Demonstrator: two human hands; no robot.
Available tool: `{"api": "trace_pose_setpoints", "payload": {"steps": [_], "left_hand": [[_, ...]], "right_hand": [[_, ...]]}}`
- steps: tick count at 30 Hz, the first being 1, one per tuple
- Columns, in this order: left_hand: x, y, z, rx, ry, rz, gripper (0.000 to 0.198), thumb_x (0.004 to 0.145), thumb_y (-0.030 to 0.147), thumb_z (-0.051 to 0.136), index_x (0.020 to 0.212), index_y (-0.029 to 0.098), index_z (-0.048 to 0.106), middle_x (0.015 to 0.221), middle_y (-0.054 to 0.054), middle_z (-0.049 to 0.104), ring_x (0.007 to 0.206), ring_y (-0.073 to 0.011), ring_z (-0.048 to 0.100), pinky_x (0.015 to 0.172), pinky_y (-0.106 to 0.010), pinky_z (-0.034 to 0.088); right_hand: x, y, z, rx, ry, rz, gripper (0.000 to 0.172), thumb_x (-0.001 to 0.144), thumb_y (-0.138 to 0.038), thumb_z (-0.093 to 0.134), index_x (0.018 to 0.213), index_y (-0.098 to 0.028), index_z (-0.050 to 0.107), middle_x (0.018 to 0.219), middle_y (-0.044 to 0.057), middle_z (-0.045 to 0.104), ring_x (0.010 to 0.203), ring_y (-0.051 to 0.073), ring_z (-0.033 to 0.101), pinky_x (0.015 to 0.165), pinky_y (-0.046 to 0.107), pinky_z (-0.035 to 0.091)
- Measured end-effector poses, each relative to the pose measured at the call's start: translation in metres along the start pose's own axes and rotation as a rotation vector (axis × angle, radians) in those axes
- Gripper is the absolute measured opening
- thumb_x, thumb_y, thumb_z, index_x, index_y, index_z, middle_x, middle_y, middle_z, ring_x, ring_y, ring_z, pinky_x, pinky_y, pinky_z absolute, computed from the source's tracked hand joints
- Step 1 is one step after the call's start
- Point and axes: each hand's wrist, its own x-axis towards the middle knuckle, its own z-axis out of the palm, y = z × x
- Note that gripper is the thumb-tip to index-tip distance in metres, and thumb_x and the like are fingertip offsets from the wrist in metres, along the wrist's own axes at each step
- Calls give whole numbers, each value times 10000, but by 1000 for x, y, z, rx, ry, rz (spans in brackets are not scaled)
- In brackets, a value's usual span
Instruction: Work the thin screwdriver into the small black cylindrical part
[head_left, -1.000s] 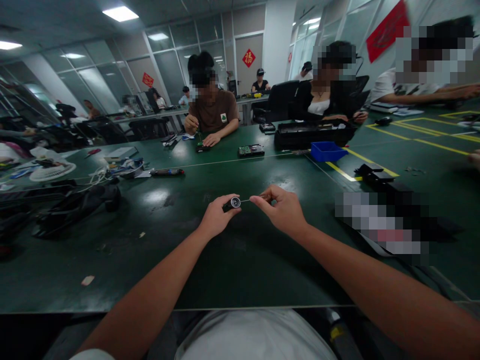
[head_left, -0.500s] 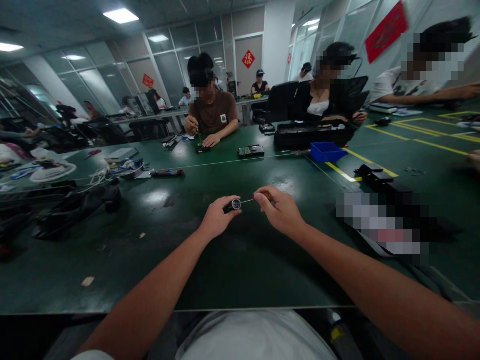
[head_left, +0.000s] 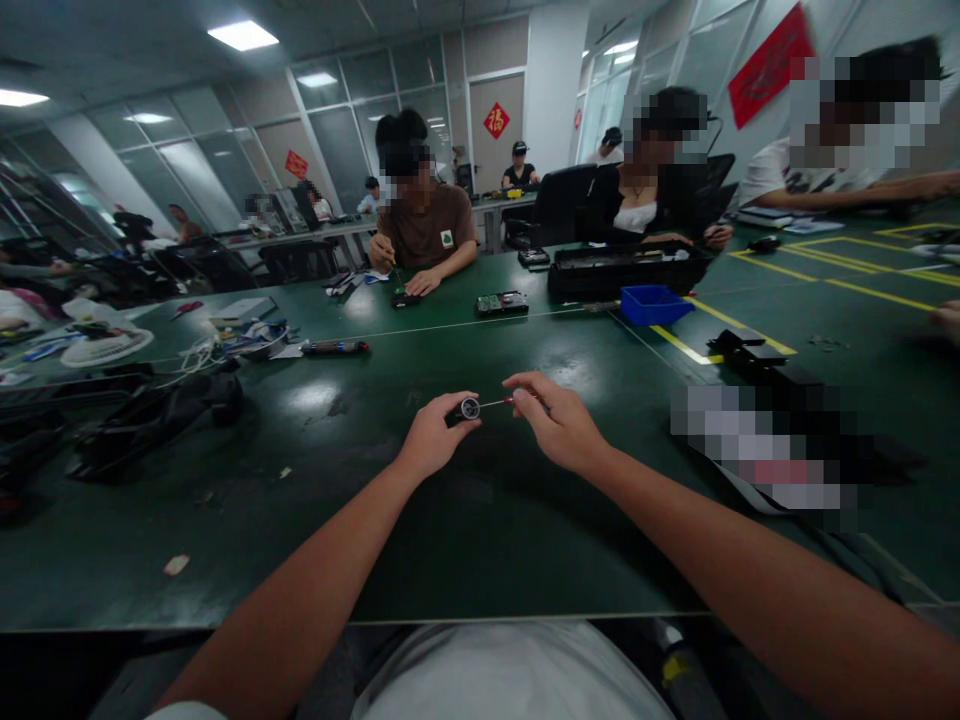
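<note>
Just above the green table (head_left: 450, 540), my left hand (head_left: 433, 438) is closed on a small dark round part (head_left: 470, 408) with a pale ring at its end. My right hand (head_left: 556, 425) grips a screwdriver (head_left: 495, 403) by its handle, which is mostly hidden by the fingers. The thin metal shaft points left, and its tip meets the round part. Whether the tip sits inside it is too small to tell.
A blue tray (head_left: 652, 305), a long black housing (head_left: 626, 270) and a circuit board (head_left: 501, 303) lie beyond my hands. Black parts (head_left: 157, 420) are at left, a pen-like tool (head_left: 335, 347) nearer the middle. A person (head_left: 429, 225) works opposite.
The index finger of my right hand has lifted slightly off the screwdriver handle, and the other fingers have shifted. The round part in my left hand has moved slightly left.
</note>
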Motion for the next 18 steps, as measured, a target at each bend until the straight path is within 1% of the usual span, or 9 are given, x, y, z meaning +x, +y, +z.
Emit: {"api": "trace_pose_setpoints", "payload": {"steps": [3,5,7,9,12,16,18], "left_hand": [[0,2,1,5,-10,-2,376,822,192,719,1191,240,668,1195,-50,678,1146,-226,604,1072,-422,435],[-1,3,1,6,-17,-1,374,824,188,716,1192,243,668,1195,-49,677,1147,-225,604,1075,-422,434],[0,3,1,3,-14,-1,376,826,185,713,1195,242,666,1197,-48,676,1151,-223,604,1078,-418,434],[0,3,1,-2,0,-3,377,826,181,715,1196,235,664,1203,-49,675,1155,-222,604,1079,-411,434],[0,3,1,6,14,-11,367,829,181,712,1190,231,666,1214,-49,673,1163,-224,602,1077,-406,436],[-1,7,1,34,29,-20,355,850,197,694,1202,228,659,1245,-54,661,1178,-228,590,1074,-410,432],[-1,9,1,52,19,-2,358,856,202,689,1211,228,653,1242,-54,662,1174,-231,588,1068,-413,432]], "right_hand": [[0,-1,1,-28,31,16,326,1012,-414,394,1036,-235,666,765,14,691,688,185,652,627,306,435],[-1,-1,2,-49,61,37,305,1005,-409,411,1093,-236,647,784,20,703,631,179,629,595,309,415],[-1,0,3,-28,83,54,280,988,-372,446,1174,-221,590,793,27,697,624,182,619,600,315,421],[-1,3,5,55,115,73,265,965,-347,485,1181,-206,545,836,42,694,703,195,642,655,329,459],[3,8,8,222,148,120,217,933,-374,538,1071,-208,561,919,64,702,849,211,669,754,355,502],[9,14,10,407,168,214,271,905,-461,558,979,-205,606,887,59,700,807,195,666,780,368,529],[11,18,12,516,189,302,308,898,-510,547,940,-210,604,853,54,688,762,188,659,766,369,542]]}}
